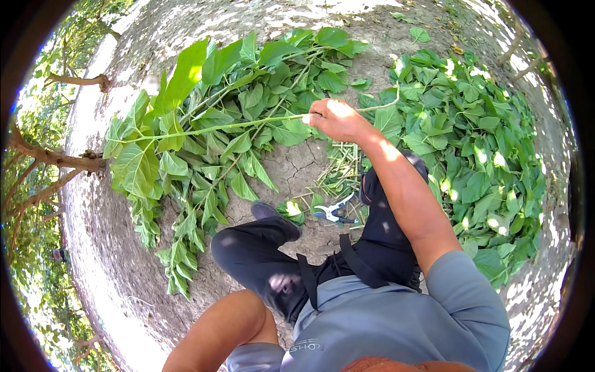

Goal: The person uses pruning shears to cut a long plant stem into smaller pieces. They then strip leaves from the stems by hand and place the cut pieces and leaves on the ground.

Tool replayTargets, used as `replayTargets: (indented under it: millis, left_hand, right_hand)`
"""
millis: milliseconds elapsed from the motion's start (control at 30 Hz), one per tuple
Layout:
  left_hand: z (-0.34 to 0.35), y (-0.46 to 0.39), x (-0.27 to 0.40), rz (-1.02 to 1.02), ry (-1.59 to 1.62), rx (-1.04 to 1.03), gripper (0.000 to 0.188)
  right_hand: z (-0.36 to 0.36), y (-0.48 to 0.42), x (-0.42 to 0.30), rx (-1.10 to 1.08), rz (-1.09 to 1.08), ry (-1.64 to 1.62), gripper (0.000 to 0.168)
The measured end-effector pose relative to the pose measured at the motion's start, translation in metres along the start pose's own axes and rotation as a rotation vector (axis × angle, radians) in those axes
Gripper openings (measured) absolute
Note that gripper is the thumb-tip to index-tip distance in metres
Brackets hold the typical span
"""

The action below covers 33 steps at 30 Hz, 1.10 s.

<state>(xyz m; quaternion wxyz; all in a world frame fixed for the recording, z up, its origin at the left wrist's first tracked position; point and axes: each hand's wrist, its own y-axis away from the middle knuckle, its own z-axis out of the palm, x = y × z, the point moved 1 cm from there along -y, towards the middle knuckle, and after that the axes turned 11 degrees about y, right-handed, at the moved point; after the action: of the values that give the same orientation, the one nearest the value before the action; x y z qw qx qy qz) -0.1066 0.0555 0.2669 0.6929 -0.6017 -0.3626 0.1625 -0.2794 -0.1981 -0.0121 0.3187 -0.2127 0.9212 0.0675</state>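
My right hand (335, 120) is closed around a long green leafy branch (241, 124). The branch's bare end sticks out past the hand to the right, and large leaves remain at its left end. Beneath and behind it lies a heap of cut leafy branches (260, 93). To the right is a big pile of loose green leaves (483, 153). Pruning shears (332, 212) with dark handles lie on the ground between my feet, apart from the hand. My left hand is out of view; only the left arm shows at the lower left.
Short cut stem pieces (339, 169) are scattered on the cracked soil (297, 162) near my right foot. A dark shoe (274, 218) is on my left foot. Tree trunks with branches (79, 162) stand at the far left. A few loose leaves (419, 34) lie beyond the leaf pile.
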Motion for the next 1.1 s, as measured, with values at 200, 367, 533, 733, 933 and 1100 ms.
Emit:
replayTargets:
  millis: [200, 367, 533, 733, 933, 1100]
  left_hand:
    - [0.005, 0.000, 0.018, -0.105, 0.154, -0.030, 0.017]
    - [0.006, 0.000, 0.020, -0.135, 0.248, -0.042, 0.019]
    - [0.008, -0.007, 0.015, -0.301, 0.441, 0.114, 0.021]
    - [-0.001, 0.001, -0.009, -0.313, 0.558, 0.170, 0.020]
    - [-0.009, 0.002, -0.018, -0.294, 0.575, 0.108, 0.020]
    - [-0.012, 0.003, -0.021, -0.292, 0.588, 0.081, 0.020]
  right_hand:
    - [0.000, 0.000, -0.001, -0.013, 0.006, -0.024, 0.035]
    - [0.000, 0.001, -0.001, -0.003, -0.003, -0.032, 0.034]
    - [0.001, -0.001, 0.003, -0.009, -0.025, 0.004, 0.036]
    - [0.001, 0.001, 0.009, -0.006, -0.017, 0.019, 0.038]
    - [0.000, -0.001, 0.003, 0.003, -0.045, 0.029, 0.037]
    - [0.002, 0.000, 0.006, 0.030, -0.046, 0.012, 0.034]
